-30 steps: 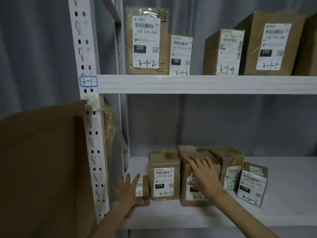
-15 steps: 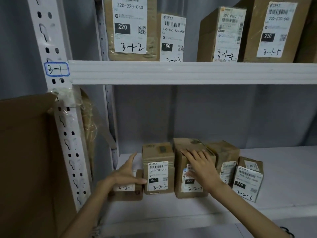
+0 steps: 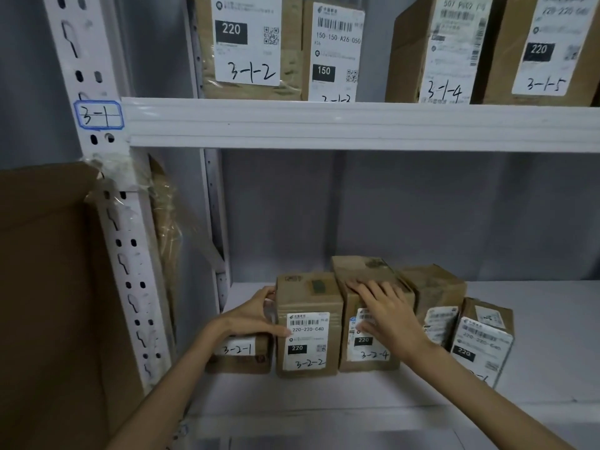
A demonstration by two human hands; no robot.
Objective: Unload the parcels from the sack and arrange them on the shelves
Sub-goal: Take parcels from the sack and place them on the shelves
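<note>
Several brown parcels stand in a row on the lower shelf (image 3: 535, 345). My left hand (image 3: 253, 316) grips the left edge of the parcel marked 3-2-2 (image 3: 311, 293), thumb across its front and fingers at its top left corner. Under that hand sits the low parcel 3-2-1 (image 3: 240, 358). My right hand (image 3: 386, 313) lies flat with straight fingers over the top and label of parcel 3-2-4 (image 3: 367, 271). To the right are a further parcel (image 3: 435, 287) and parcel 3-2-6 (image 3: 483, 339). No sack is in view.
The upper shelf beam (image 3: 357, 125) carries parcels 3-1-2 (image 3: 246, 43), 3-1-3 (image 3: 334, 50), 3-1-4 (image 3: 444, 50) and 3-1-5 (image 3: 548, 50). A perforated white upright (image 3: 130, 271) stands left, with a big cardboard panel (image 3: 42, 303) taped beside it. The lower shelf is bare to the right.
My left hand has risen from the small parcel 3-2-1 to the left edge of parcel 3-2-2. My right hand stays on parcel 3-2-4. The view has moved closer.
</note>
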